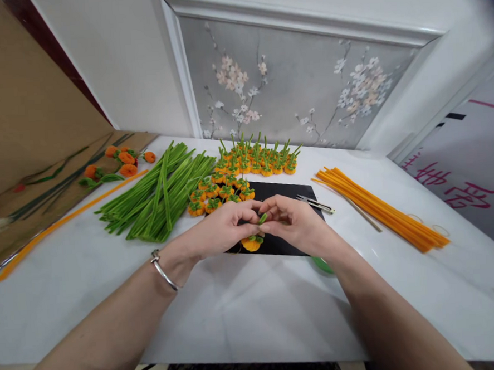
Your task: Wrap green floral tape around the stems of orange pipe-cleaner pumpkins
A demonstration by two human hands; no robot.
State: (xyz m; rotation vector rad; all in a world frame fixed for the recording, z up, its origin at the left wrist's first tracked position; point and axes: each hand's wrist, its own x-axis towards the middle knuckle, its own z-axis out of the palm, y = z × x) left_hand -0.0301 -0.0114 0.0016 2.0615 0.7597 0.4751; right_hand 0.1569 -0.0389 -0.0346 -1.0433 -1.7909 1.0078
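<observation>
Over a black mat [284, 248], my left hand [228, 226] and my right hand [297, 224] meet with their fingertips pinched together. A short piece of green pipe cleaner [263, 218] sticks up between the fingertips of both hands. Just below them is a small yellow-orange pipe-cleaner pumpkin [250, 244] with green on top; whether it joins the green piece is hidden by the fingers. Beyond the hands stand several finished pumpkins [230, 190] with green tops, and a further cluster [266, 161] with upright green stems. Scissors [315, 204] lie on the mat's right edge.
A pile of green pipe cleaners [159, 193] lies to the left, beside one long orange pipe cleaner [65, 227]. Orange pipe cleaners [382, 210] are bundled at right. Orange flowers [127, 159] sit back left. A green round object [322, 265] is partly under my right wrist.
</observation>
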